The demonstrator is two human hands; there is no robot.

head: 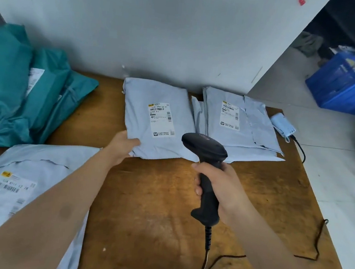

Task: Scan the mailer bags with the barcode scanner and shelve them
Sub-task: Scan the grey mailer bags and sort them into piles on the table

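Observation:
A grey mailer bag [139, 114] with a white label lies in the middle of the wooden table [155, 207]. My left hand [120, 146] grips its near left corner, thumb on top. My right hand [221, 187] holds the black barcode scanner [207, 150] by its handle, head pointing at that bag's label. A second grey mailer bag [237, 126] lies to the right, on top of other grey bags. A large grey mailer bag [31, 177] lies at the near left, partly under my left forearm.
Teal mailer bags [26, 91] are piled at the far left against the white wall. A small light blue device [282, 124] with a cable sits at the table's far right edge. The scanner's black cord [317, 239] trails over the table. A blue crate [346, 84] stands on the floor at right.

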